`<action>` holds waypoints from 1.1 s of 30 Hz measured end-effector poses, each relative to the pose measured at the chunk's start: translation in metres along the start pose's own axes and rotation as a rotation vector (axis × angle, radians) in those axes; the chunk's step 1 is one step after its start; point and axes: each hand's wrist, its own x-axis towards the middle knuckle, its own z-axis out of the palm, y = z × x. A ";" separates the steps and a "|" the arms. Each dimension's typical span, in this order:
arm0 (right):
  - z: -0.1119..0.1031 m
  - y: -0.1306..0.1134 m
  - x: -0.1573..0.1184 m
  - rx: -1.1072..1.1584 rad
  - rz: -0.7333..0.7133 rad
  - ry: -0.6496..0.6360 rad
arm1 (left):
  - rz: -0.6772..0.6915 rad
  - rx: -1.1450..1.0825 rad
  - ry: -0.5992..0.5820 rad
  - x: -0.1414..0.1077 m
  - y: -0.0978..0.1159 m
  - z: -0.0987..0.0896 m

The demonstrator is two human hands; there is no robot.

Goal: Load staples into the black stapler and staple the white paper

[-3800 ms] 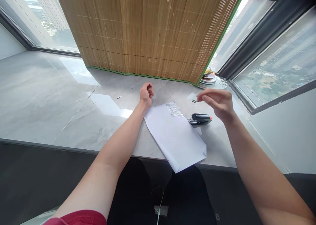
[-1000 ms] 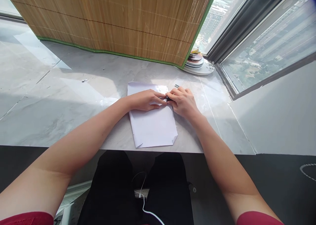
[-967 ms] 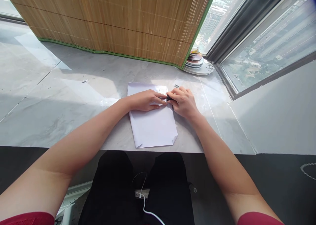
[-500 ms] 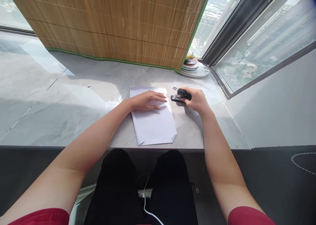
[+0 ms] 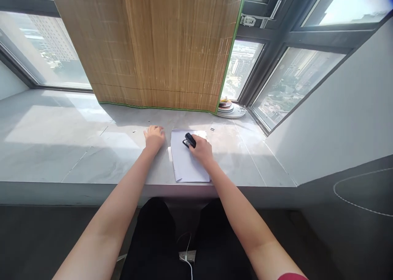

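Note:
White paper (image 5: 189,167) lies near the front edge of the grey marble-look ledge, one lower corner folded. My right hand (image 5: 202,150) is wrapped round a black stapler (image 5: 190,140), which is over the upper part of the paper. To the left of the paper, my left hand (image 5: 154,137) rests on the ledge with its fingers apart and nothing in them. Two small staple strips (image 5: 212,129) lie beyond the paper on the right.
A bamboo blind (image 5: 159,50) hangs behind the ledge (image 5: 82,149). Stacked plates (image 5: 231,111) stand in the window corner. Small scraps (image 5: 134,131) lie to the left. A white cable (image 5: 188,263) hangs between my legs.
My left hand has come off the paper to its left side. My right hand has carried the stapler left, from beside the paper to over it. The view has tilted up.

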 end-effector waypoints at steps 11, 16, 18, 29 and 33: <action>-0.029 0.114 -0.035 0.317 0.058 0.198 | -0.342 0.459 -0.153 -0.066 -0.128 -0.105; -0.050 0.158 -0.038 0.252 0.294 0.335 | -0.335 0.476 -0.149 -0.070 -0.143 -0.108; -0.058 0.182 -0.041 0.083 0.473 0.246 | -0.335 0.481 -0.151 -0.070 -0.141 -0.105; -0.043 0.143 0.052 0.052 -0.201 0.008 | -0.327 0.467 -0.152 -0.072 -0.139 -0.104; -0.017 0.114 0.072 -0.002 -0.172 -0.165 | -0.332 0.473 -0.145 -0.074 -0.137 -0.104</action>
